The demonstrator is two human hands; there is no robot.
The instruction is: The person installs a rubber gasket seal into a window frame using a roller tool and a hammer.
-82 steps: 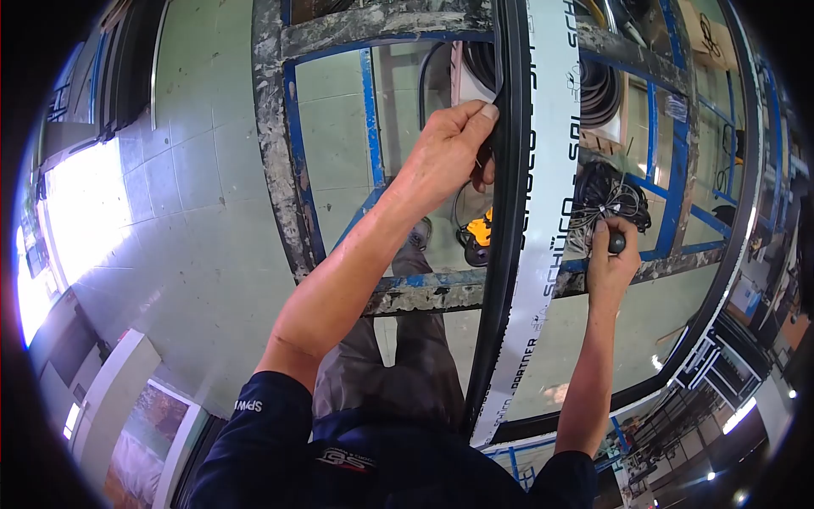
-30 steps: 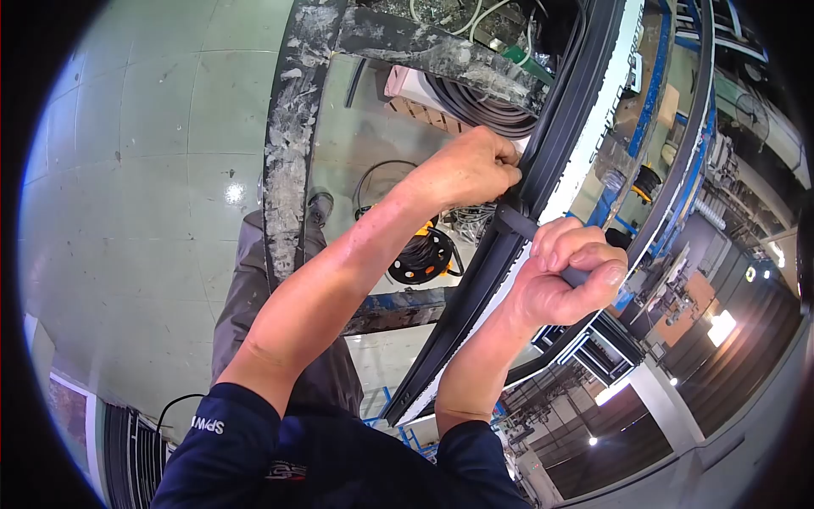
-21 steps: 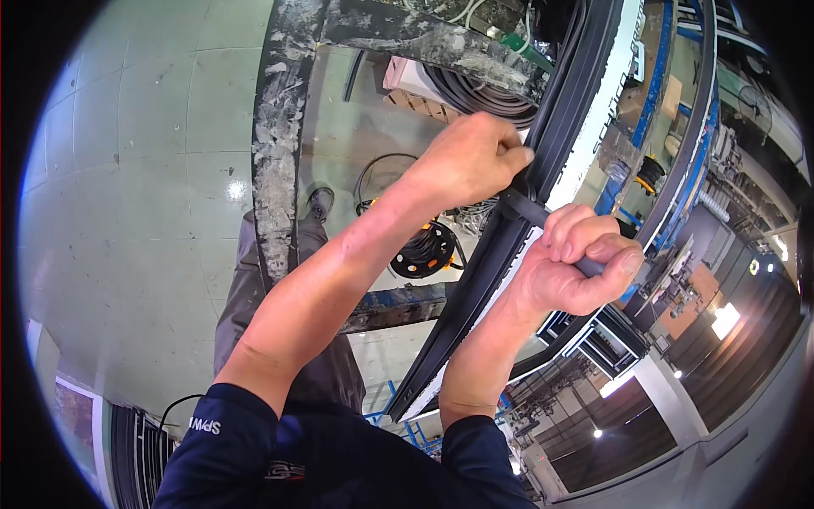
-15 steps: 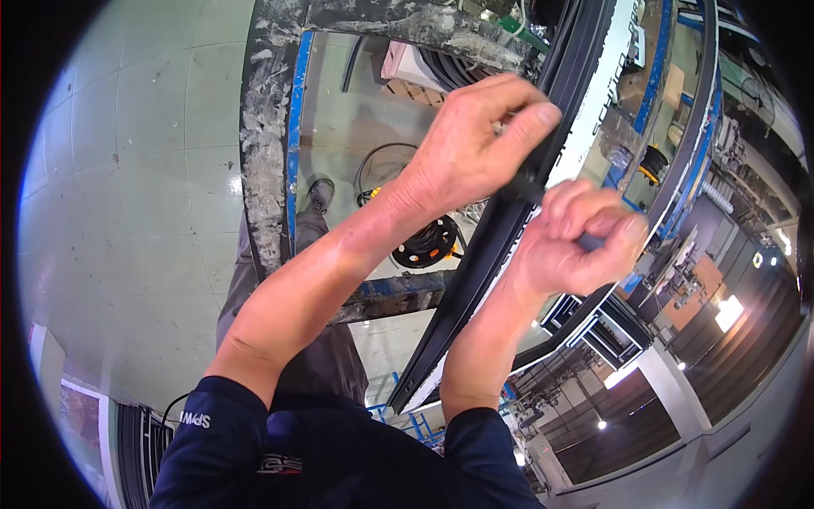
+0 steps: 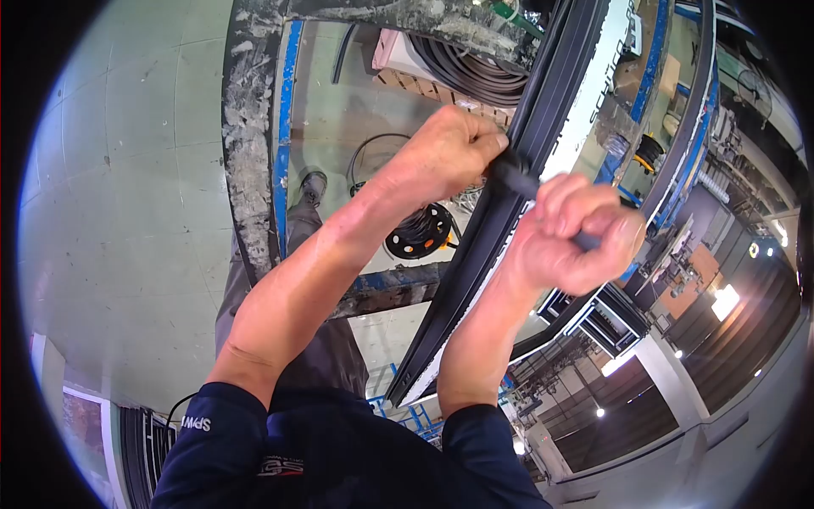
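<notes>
My right hand [image 5: 581, 233] is closed in a fist around a dark-handled tool. The tool's black, motion-blurred head [image 5: 511, 174] sticks out toward my left hand, over a long black frame profile [image 5: 475, 280]. Beside the tool head, my left hand [image 5: 454, 153] has its fingers pinched together at the profile's left edge; what they hold, if anything, is hidden. The profile runs diagonally and has a white printed strip [image 5: 581, 110] along its right side.
A worn work stand [image 5: 250, 127] with blue edging supports the profile. Below it are a coil of black tubing [image 5: 475, 72], a cable reel [image 5: 420, 233] and my shoe [image 5: 313, 188]. Another frame bar [image 5: 691, 119] curves at the right, near an orange-black reel [image 5: 649, 154].
My left hand has moved down and left, its fingers now closer together. The black tool head shows more clearly between the hands. My right hand has hardly moved. The view has shifted slightly.
</notes>
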